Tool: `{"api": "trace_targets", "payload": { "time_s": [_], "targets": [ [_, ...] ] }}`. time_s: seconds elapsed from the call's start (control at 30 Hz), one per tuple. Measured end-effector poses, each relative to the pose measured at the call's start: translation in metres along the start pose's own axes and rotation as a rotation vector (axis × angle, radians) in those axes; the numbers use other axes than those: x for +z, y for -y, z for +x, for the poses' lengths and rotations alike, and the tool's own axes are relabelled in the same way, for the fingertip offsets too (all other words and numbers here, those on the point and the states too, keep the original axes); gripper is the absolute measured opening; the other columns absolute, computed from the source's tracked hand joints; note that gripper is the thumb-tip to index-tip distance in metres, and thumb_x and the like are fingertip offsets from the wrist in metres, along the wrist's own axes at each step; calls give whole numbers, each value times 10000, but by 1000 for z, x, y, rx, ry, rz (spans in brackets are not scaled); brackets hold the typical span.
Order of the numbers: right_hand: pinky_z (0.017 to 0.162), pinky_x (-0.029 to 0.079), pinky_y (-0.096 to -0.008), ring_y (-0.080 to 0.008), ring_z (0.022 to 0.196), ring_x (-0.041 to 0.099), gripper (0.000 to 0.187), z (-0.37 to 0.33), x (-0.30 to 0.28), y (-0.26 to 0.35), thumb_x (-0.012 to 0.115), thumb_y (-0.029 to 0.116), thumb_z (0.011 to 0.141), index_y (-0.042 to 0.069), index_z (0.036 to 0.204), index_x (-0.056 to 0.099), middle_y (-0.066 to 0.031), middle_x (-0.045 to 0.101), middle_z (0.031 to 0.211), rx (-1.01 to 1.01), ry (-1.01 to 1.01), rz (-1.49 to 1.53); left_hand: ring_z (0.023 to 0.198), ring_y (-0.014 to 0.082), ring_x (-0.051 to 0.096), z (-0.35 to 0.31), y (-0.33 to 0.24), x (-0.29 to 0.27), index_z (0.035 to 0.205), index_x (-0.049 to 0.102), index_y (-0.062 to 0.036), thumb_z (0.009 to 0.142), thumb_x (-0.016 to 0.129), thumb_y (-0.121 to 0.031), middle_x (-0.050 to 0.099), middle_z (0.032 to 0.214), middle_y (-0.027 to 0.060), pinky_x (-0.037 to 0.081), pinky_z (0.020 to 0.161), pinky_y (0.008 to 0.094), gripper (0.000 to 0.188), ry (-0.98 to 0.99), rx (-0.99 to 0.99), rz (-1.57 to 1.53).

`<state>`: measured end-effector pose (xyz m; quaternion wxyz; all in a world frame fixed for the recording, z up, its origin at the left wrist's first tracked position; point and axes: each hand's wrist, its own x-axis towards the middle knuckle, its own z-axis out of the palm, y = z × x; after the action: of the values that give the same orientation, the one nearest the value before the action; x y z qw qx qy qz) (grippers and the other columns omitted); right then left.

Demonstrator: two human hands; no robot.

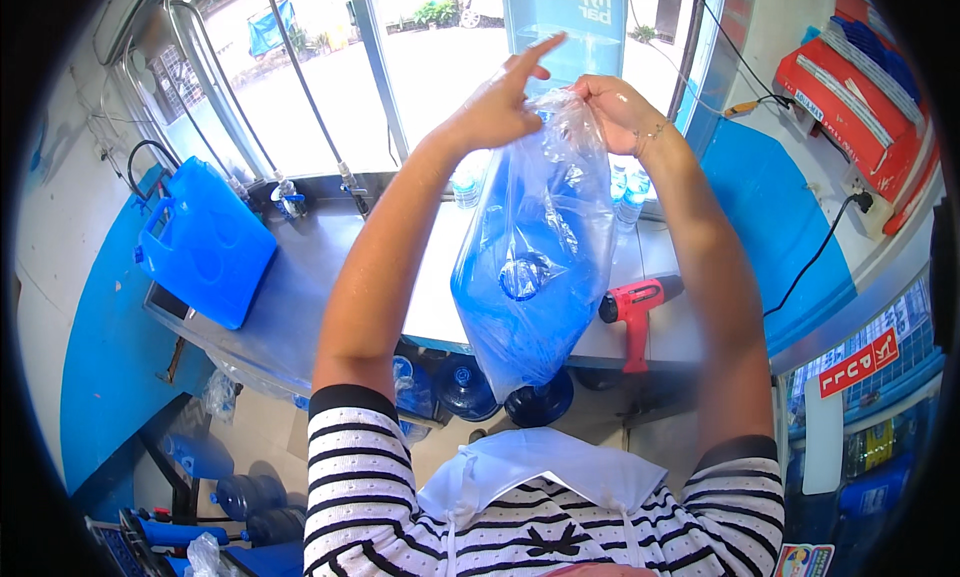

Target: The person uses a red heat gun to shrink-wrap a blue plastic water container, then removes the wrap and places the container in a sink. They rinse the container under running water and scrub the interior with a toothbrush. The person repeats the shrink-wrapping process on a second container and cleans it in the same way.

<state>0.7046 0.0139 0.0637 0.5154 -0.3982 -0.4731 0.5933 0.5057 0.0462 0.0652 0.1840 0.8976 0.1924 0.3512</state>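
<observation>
Risk noted: the clear plastic bag [574, 142] could tear or slip if its bunched neck were pulled hard, and the blue container [545, 322] within, standing near the front edge of the worktop [315, 262], could tip if dragged forward; its base support cannot be confirmed. Both arms are raised and reach forward around it. Right grip [612, 112]: fingers closed on the neck. Left grip [510, 99]: index finger extended, thumb beside the film; hold undetermined.
</observation>
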Motion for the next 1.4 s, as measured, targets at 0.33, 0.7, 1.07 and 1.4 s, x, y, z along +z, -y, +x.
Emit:
{"api": "trace_targets", "payload": {
  "time_s": [0.33,0.7,1.07,1.4],
  "targets": [
    [768,475,-237,-87,832,600,177,-34,-41,-46,524,90,945,48,1080,630,-18,632,836,-417,-422,-1029,1256,302,507,-52,83,-16,1311,590,-173,905,623,-412,615,1270,118,294,1117,477,473,105,-279,-426],
    [722,553,-293,-166,795,681,269,-61,12,23,665,67,845,93,1113,680,-83,697,835,-722,-364,-1089,1102,249,619,15,-14,4,1290,531,0,1000,446,-343,637,1011,159,473,932,352,457,147,-225,-269],
    [765,527,-275,-136,814,649,299,-43,8,9,612,155,914,77,1201,630,-70,685,864,-502,-160,-709,941,244,642,28,-15,18,1227,590,-23,944,567,-429,670,1092,158,510,821,359,495,268,-118,7],
    [760,532,-282,-164,840,638,317,-23,-17,-22,503,84,953,59,1266,541,-100,674,973,-484,-185,-312,771,279,663,20,-13,27,1217,627,-114,754,687,-7,669,951,124,548,725,370,479,-192,240,589]
  ]
}}
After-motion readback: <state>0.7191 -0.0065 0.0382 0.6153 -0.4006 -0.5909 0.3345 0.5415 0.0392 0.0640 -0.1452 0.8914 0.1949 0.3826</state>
